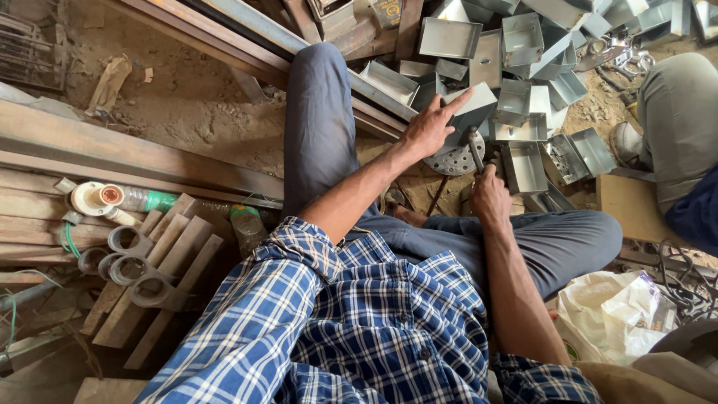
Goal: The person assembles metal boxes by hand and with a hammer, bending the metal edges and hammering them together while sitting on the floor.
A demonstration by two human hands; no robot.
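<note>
My left hand [428, 129] lies flat on a grey sheet-metal box [481, 101], with the fingers spread and the forefinger pointing along its top edge. The box rests over a round perforated metal disc [451, 161] on the ground between my legs. My right hand [490, 196] is closed around the handle of a hammer [475, 146], whose head stands just beside the box and above the disc. Both arms reach forward over my crossed legs in blue-grey trousers.
Several open grey metal boxes [523, 37] lie heaped ahead and to the right. Another person's trouser leg and shoe [673, 112] sit at the far right by a wooden board [632, 206]. Steel beams [247, 22] run across the top; planks, pipe clamps [131, 241] and a plastic bag [613, 307] flank me.
</note>
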